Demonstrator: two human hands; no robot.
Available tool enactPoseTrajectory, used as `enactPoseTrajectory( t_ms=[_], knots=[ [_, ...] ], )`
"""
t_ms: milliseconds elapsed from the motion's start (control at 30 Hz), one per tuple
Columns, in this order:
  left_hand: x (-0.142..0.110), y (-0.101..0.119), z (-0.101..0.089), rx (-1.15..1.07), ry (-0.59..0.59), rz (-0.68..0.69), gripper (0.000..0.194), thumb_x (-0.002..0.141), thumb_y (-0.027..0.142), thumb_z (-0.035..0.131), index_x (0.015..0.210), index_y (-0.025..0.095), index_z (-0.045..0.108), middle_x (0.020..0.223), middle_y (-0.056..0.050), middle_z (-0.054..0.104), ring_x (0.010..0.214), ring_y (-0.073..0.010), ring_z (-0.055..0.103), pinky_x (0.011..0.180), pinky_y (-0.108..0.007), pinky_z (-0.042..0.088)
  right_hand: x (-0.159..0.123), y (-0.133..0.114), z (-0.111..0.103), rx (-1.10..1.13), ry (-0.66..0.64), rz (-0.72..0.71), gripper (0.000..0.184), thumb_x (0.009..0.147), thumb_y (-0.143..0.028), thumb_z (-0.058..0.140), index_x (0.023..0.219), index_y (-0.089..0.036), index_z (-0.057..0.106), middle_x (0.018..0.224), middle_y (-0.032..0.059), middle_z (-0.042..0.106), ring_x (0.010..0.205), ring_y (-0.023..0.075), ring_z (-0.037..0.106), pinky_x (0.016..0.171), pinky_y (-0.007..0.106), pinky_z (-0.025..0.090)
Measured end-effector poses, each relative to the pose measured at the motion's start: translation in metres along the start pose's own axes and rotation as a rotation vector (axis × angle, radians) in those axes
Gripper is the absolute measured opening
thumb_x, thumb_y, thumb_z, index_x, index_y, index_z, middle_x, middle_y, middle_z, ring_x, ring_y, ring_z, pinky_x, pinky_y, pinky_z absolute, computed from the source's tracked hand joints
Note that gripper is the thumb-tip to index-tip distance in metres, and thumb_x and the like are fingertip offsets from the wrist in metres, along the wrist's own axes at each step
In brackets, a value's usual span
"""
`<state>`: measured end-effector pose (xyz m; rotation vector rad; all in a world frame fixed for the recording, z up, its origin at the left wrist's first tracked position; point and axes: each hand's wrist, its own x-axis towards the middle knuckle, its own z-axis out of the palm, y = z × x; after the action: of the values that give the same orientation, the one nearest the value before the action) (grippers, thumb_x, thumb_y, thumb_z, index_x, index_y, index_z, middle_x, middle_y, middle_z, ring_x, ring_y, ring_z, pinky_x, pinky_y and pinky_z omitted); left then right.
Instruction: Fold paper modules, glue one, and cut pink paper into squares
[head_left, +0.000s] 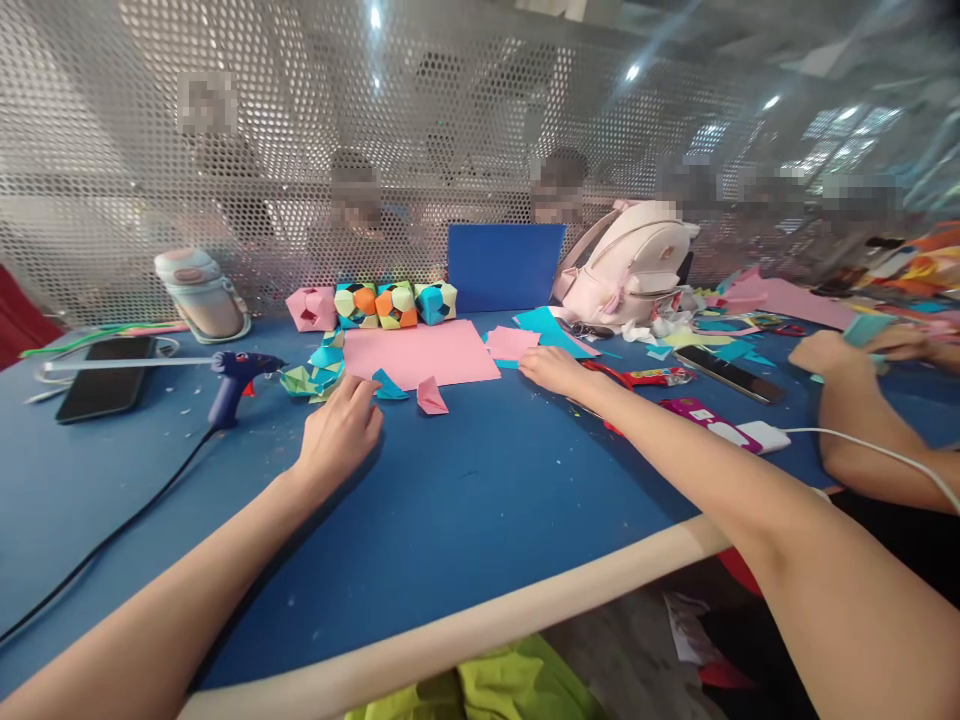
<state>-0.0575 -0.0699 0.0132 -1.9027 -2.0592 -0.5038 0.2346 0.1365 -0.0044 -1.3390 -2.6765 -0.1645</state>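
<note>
My left hand [342, 428] rests on the table with loosely bent fingers, thumb apart from the index finger. Its fingertips are beside a small blue folded paper piece [390, 385]; whether they touch it I cannot tell. Right of that piece stands a pink folded paper piece [431, 396]. Blue and yellow-green folded pieces [301, 381] lie just beyond my left hand. My right hand [553, 371] reaches forward, its fingers closed at the edge of a small pink paper sheet [512, 343]. Between the hands, farther back, lies a large pink sheet [420, 355].
A glue gun [236, 385] with a black cord and a phone [109, 378] lie left. Folded paper balls [395, 304], a blue board [506, 267] and a pale backpack [634, 265] line the back. Another person's arm [855, 410] is at right, near a second phone [727, 373].
</note>
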Motion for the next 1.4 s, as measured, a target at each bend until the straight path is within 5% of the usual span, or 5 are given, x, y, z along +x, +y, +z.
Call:
enactPoseTrajectory(
  t_ms=[567, 767, 900, 1133, 1400],
  knots=[
    [-0.003, 0.003, -0.001, -0.095, 0.049, 0.038, 0.031, 0.087, 0.023, 0.038, 0.11, 0.018, 0.059, 0.114, -0.008, 0.061, 0.09, -0.0215, 0.063, 0.058, -0.028, 0.043, -0.031, 0.015, -0.044, 1.06, 0.222, 0.381, 0.019, 0.081, -0.02, 0.061, 0.067, -0.017, 0.048, 0.056, 0.0043, 0.062, 0.063, 0.0191, 0.07, 0.059, 0.029, 0.057],
    [-0.01, 0.02, -0.009, -0.702, -0.072, -0.038, 0.023, 0.082, 0.032, 0.048, 0.092, 0.018, 0.063, 0.088, -0.005, 0.065, 0.073, -0.0181, 0.061, 0.067, -0.03, 0.048, -0.052, -0.034, -0.059, 1.334, 0.285, 0.218, 0.028, 0.071, -0.035, 0.074, 0.066, -0.017, 0.053, 0.064, -0.0004, 0.061, 0.073, 0.0189, 0.071, 0.072, 0.031, 0.058],
    [-0.018, 0.037, -0.019, -1.239, -0.175, -0.201, 0.047, 0.074, 0.043, 0.065, 0.114, 0.02, 0.056, 0.118, -0.01, 0.06, 0.092, -0.0215, 0.062, 0.07, -0.032, 0.051, -0.066, -0.082, -0.07, 1.538, 0.206, 0.055, 0.034, 0.063, -0.042, 0.078, 0.069, -0.016, 0.057, 0.064, 0.0003, 0.063, 0.069, 0.0202, 0.07, 0.068, 0.033, 0.058],
    [-0.02, 0.043, -0.029, -1.716, -0.19, -0.339, 0.031, 0.074, 0.038, 0.071, 0.095, 0.016, 0.063, 0.085, -0.001, 0.065, 0.074, -0.014, 0.058, 0.071, -0.029, 0.051, -0.079, -0.116, -0.08, 1.49, -0.12, 0.089, 0.033, 0.065, -0.041, 0.073, 0.066, -0.017, 0.051, 0.055, -0.0059, 0.049, 0.048, 0.0129, 0.06, 0.046, 0.023, 0.044],
    [-0.027, 0.054, -0.027, -1.778, -0.289, -0.578, 0.029, 0.064, 0.03, 0.075, 0.086, 0.015, 0.064, 0.073, 0.0, 0.064, 0.065, -0.0118, 0.058, 0.063, -0.024, 0.049, -0.073, -0.122, -0.06, 1.307, -0.148, -0.048, 0.033, 0.07, -0.045, 0.069, 0.073, -0.016, 0.055, 0.066, -0.0037, 0.05, 0.062, 0.0096, 0.044, 0.055, 0.024, 0.034]
  ],
)
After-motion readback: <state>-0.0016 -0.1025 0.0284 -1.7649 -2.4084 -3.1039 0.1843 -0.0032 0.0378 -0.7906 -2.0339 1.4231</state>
